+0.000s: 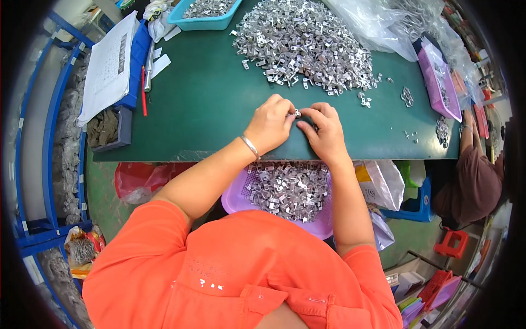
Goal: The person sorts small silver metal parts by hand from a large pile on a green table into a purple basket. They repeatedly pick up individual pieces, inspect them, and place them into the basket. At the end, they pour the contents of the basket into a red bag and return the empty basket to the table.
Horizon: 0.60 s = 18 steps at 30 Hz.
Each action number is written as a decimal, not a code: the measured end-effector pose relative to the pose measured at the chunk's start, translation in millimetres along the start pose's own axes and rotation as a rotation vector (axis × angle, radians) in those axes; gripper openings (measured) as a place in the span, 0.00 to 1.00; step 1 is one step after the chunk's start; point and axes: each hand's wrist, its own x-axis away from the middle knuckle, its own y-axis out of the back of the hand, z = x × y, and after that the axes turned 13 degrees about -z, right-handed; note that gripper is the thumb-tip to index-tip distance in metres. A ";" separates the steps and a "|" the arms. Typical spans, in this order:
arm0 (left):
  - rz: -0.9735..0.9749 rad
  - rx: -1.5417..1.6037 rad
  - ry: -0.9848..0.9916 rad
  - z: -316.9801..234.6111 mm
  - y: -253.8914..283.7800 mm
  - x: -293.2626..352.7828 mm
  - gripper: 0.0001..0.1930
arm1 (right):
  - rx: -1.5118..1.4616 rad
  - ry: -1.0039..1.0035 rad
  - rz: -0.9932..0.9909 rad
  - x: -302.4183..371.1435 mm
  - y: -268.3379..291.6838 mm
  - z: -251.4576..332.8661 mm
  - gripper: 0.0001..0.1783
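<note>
As we bend over the table point(192, 118), a small metal part point(298, 114) glints near the front edge, our left hand point(269, 126) pinched on it, our right hand point(326, 136) meeting its other side, thumb and forefinger parted; whether that one grips, we cannot tell. Two hands probably steady so tiny a piece. Ahead lies a heap point(307, 49) of similar parts; below, a purple basket point(234, 200) holds more, likely close for easy reach.

On table point(192, 115): heap of metal parts point(307, 46) at far centre, tub point(205, 24) to its left, papers point(109, 66) at left side, basket point(430, 82) at right edge. Near front edge, small part point(297, 114) between left hand point(270, 125) and right hand point(325, 134). Bin point(234, 204) of loose parts point(290, 192) below that edge.
</note>
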 end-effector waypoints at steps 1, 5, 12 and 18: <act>-0.010 0.061 0.005 3.8 1.7 1.9 0.03 | -0.021 -0.019 -0.003 -0.5 -2.4 -1.7 0.07; 0.037 0.469 0.313 9.4 12.4 10.7 0.05 | -0.105 -0.113 -0.056 -1.3 -2.7 -3.1 0.02; -0.098 0.205 -0.033 -0.1 16.3 17.4 0.06 | 0.019 0.041 -0.003 -2.5 0.0 8.3 0.12; -0.052 0.000 -0.037 10.2 -5.3 -6.4 0.06 | 0.044 -0.030 -0.159 0.2 -7.1 -14.6 0.07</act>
